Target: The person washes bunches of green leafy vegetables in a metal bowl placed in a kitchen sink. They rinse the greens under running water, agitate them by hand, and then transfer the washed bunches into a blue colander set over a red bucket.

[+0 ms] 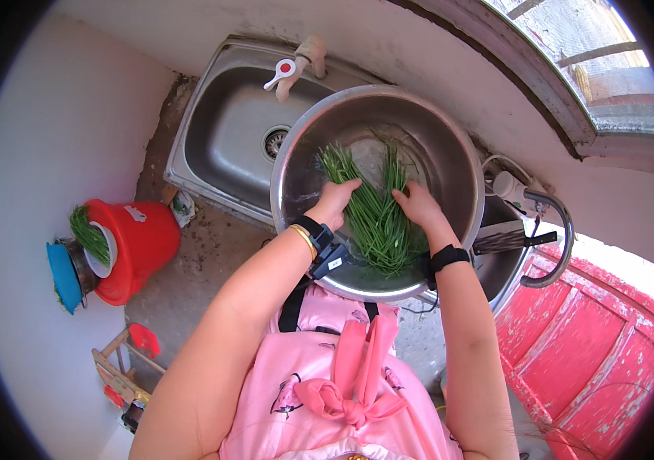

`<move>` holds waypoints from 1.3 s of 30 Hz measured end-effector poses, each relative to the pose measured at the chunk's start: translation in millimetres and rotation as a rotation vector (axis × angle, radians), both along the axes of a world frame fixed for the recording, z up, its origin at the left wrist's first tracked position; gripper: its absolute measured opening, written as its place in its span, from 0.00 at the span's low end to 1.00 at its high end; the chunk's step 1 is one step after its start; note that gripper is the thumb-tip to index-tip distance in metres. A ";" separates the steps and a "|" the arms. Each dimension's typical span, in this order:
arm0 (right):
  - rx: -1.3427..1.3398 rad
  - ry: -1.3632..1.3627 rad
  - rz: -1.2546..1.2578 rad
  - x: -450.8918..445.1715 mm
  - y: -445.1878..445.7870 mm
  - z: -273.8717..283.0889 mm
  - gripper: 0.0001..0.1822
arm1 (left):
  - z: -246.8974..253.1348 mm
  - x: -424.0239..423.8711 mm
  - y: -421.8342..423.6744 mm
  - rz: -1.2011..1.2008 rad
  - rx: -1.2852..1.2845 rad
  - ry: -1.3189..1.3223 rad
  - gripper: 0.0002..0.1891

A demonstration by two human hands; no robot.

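A large stainless steel basin (458, 138) with some water in it rests over the sink unit in front of me. Inside lies a heap of long, thin green chives (381, 227), splayed into two bunches at the far end. My left hand (335, 202) grips the left bunch, thumb across the stalks. On the opposite side, my right hand (419, 204) holds the right bunch, its fingers partly hidden behind the leaves. Both wrists wear black straps, and the left also has a gold bangle.
Left of the basin is a steel sink bowl (223, 126) under a tap (295, 69) with a white lever. A cleaver (508, 238) lies at the right, near a curved grey spout (563, 230). A red bucket (146, 244) stands on the left, with greens in a white bowl (103, 261).
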State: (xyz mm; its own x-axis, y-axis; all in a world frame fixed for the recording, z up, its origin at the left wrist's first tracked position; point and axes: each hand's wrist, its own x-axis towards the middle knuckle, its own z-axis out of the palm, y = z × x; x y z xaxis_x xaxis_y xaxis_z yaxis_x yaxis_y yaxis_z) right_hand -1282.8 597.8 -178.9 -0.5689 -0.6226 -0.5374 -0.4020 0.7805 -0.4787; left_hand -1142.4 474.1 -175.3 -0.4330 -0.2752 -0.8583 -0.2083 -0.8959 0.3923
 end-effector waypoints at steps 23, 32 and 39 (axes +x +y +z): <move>-0.215 0.058 -0.047 2.4 -90.6 -13.5 0.22 | -7.2 -22.5 -26.7 -0.129 -0.029 0.117 0.20; -0.327 -0.174 -0.211 1.9 -86.6 -36.0 0.19 | -31.8 -16.7 -17.9 -0.357 -0.138 0.267 0.22; -0.184 0.330 -0.128 -39.2 -35.5 -16.5 0.24 | -40.7 -0.5 -23.5 -0.233 -0.506 -0.181 0.40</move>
State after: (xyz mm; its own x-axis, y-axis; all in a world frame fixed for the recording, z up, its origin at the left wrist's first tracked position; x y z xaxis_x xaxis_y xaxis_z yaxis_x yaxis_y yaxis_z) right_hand -1322.0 562.3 -195.4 -0.7713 -0.6047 -0.1985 -0.4631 0.7472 -0.4766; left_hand -1143.0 450.5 -216.0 -0.3903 -0.5852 -0.7108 -0.4810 -0.5287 0.6994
